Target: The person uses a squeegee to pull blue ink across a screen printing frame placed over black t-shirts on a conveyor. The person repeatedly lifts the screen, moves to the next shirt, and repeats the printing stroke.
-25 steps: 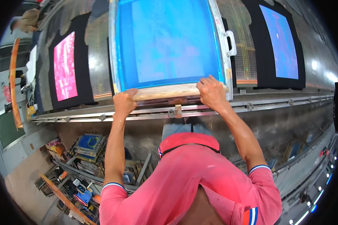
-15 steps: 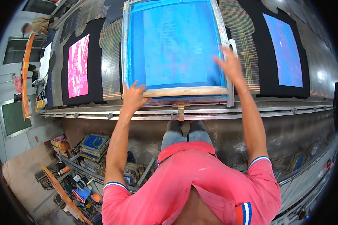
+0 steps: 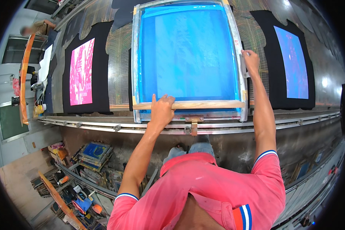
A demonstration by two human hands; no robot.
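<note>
A screen-printing frame [image 3: 135,61] with blue mesh [image 3: 189,53] lies on the long printing table in front of me. Across its near end rests a squeegee [image 3: 209,104] with a long pale wooden grip. My left hand [image 3: 162,110] is closed over that grip, left of its middle. At the frame's right side my right hand [image 3: 250,61] has its fingers closed around the side handle, which is mostly hidden by the hand. Left of the frame lies a black shirt [image 3: 100,61] with a pink-and-white print [image 3: 81,73]; on the right, another black shirt [image 3: 271,57] carries a blue-purple print [image 3: 292,63].
A metal rail [image 3: 153,131] with stops runs along the table's near edge, with a brass-coloured bracket [image 3: 194,126] at the frame. Stacked screens [image 3: 94,150] stand low at the left. Another person [image 3: 38,28] is at the far left.
My right hand has gone from above the screen to its side handle and closed there. The left hand has shifted rightward along the squeegee. The frame appears farther right and nearer in view.
</note>
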